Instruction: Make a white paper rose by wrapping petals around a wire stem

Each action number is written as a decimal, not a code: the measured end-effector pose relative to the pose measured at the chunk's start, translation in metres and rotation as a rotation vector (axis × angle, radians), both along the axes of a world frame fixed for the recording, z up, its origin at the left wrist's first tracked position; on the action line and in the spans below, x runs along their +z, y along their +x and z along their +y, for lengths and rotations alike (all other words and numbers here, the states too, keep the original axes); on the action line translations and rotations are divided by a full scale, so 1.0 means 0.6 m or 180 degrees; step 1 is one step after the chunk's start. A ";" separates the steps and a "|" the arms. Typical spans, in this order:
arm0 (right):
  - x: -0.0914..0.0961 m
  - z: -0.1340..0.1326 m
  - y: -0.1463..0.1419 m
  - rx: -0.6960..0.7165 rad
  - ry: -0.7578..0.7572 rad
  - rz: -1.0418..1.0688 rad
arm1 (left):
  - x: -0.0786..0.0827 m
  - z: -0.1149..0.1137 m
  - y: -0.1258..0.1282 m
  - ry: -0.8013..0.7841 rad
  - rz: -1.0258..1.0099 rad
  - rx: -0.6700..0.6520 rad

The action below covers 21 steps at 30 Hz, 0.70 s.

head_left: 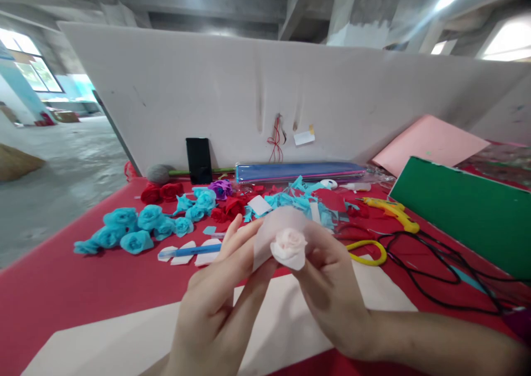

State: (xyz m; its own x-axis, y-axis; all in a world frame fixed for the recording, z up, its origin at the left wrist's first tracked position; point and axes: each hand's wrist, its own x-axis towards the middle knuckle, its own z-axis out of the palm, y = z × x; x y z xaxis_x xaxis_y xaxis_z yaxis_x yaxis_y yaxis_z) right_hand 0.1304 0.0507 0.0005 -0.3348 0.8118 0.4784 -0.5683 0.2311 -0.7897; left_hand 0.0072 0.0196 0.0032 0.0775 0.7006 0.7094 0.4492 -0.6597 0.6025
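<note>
A small pale pink paper rose is held up between my two hands over the table. My left hand pinches a thin, see-through paper petal that curves around the rose's far side. On the other side, my right hand grips the rose low down, its fingers partly behind the petal. The rose's base is hidden by the fingers. Beneath both hands lies a large cream paper sheet on the red tablecloth. Left of my hands, a blue pen rests across several pale cut petals.
Several blue paper roses lie at left, red ones behind them. A black phone leans on the white partition. Paper scraps cover the middle. On the right are a yellow glue gun, yellow-handled scissors, black cable and a green board.
</note>
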 end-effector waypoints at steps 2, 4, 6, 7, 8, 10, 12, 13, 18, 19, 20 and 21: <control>0.002 -0.001 0.001 -0.0003 0.0016 -0.0019 | -0.001 0.001 0.000 -0.0006 0.0001 -0.0001; 0.004 -0.001 0.001 -0.0016 0.0001 -0.0034 | -0.002 0.001 0.001 -0.0020 0.0019 0.0002; 0.006 -0.002 0.001 -0.0026 -0.0049 -0.0049 | -0.002 0.001 0.001 -0.0022 0.0034 -0.0018; 0.006 -0.002 0.001 -0.0026 -0.0076 -0.0048 | -0.002 0.001 0.001 -0.0043 0.0035 -0.0037; 0.006 -0.003 0.000 -0.0017 -0.0090 -0.0040 | -0.002 0.001 0.001 -0.0053 0.0025 -0.0060; 0.007 -0.004 0.001 0.0009 -0.0114 -0.0029 | -0.002 0.001 0.001 -0.0066 0.0021 -0.0102; 0.008 -0.005 0.001 0.0008 -0.0143 -0.0030 | -0.002 0.000 0.001 -0.0033 0.0050 -0.0113; 0.008 -0.005 0.001 -0.0006 -0.0164 -0.0041 | -0.002 -0.001 0.002 -0.0018 0.0065 -0.0086; 0.008 -0.005 0.002 -0.0109 -0.0202 -0.0181 | -0.002 -0.006 0.002 -0.0048 0.0063 0.0040; 0.007 -0.005 0.002 -0.0159 -0.0208 -0.0205 | 0.000 -0.006 0.000 -0.0071 0.0042 0.0032; 0.007 -0.005 0.002 -0.0215 -0.0216 -0.0224 | 0.001 -0.006 -0.001 -0.0095 0.0014 0.0018; 0.006 -0.005 0.002 -0.0269 -0.0230 -0.0246 | 0.002 -0.006 -0.002 -0.0137 -0.0019 0.0005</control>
State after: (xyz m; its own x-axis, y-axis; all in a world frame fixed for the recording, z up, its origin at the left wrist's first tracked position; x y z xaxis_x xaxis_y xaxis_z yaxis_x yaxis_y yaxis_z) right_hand 0.1315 0.0474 0.0042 -0.2973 0.8700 0.3933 -0.4862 0.2165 -0.8466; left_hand 0.0058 0.0161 0.0047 0.0722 0.7305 0.6791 0.4467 -0.6324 0.6329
